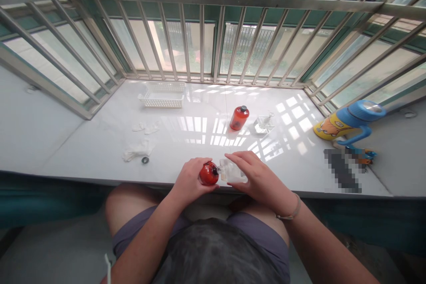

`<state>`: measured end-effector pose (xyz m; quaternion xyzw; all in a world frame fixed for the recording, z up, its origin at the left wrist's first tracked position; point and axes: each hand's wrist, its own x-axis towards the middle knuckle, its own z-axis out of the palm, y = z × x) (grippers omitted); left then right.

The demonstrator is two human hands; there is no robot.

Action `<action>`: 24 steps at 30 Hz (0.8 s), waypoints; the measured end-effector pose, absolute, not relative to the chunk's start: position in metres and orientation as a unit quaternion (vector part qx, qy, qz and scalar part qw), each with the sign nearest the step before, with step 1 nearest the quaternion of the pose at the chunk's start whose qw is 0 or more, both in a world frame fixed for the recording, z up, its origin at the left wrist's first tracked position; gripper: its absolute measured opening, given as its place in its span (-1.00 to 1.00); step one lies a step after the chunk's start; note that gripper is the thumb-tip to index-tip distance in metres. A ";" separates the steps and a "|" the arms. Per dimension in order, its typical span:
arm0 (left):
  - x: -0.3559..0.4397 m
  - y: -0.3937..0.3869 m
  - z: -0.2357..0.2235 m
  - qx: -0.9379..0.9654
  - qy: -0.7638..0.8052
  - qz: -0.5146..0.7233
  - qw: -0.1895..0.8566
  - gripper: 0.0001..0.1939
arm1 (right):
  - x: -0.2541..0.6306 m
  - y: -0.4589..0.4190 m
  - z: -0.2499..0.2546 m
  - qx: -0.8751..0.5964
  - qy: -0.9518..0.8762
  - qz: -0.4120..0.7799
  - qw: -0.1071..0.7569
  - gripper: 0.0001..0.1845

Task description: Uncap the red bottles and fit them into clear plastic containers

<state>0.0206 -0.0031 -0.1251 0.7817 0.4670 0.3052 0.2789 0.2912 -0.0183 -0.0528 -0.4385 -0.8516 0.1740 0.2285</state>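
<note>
At the front edge of the counter my left hand (189, 180) is closed around a red bottle (209, 175) with an open, dark-looking mouth. My right hand (258, 176) grips a clear bottle (233, 172) lying nearly sideways. Its neck meets the red bottle's mouth; whether the two touch cannot be made out. Left of my hands a small black ring-shaped cap (145, 159) rests beside a crumpled white tissue (136, 152). Beyond my hands stands a second red bottle (238, 120) with a dark cap, next to a small clear pump bottle (264, 123).
A white plastic basket (163, 102) sits near the barred window (213, 44). More crumpled white pieces (146, 128) lie in front of it. At the right are a yellow and blue flask (346, 120), a blurred-out dark object (342, 171) and a keyring bundle (364, 157).
</note>
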 end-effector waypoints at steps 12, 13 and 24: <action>0.020 -0.003 -0.125 0.778 0.466 0.311 0.283 -0.20 | 0.290 -0.018 -0.050 -0.439 -0.852 0.172 0.227 -0.11; 0.020 -0.003 -0.125 0.778 0.466 0.312 0.284 -0.20 | 0.290 -0.018 -0.049 -0.439 -0.852 0.173 0.227 -0.11; 0.020 -0.003 -0.125 0.774 0.470 0.313 0.288 -0.21 | 0.289 -0.017 -0.047 -0.441 -0.851 0.173 0.225 -0.12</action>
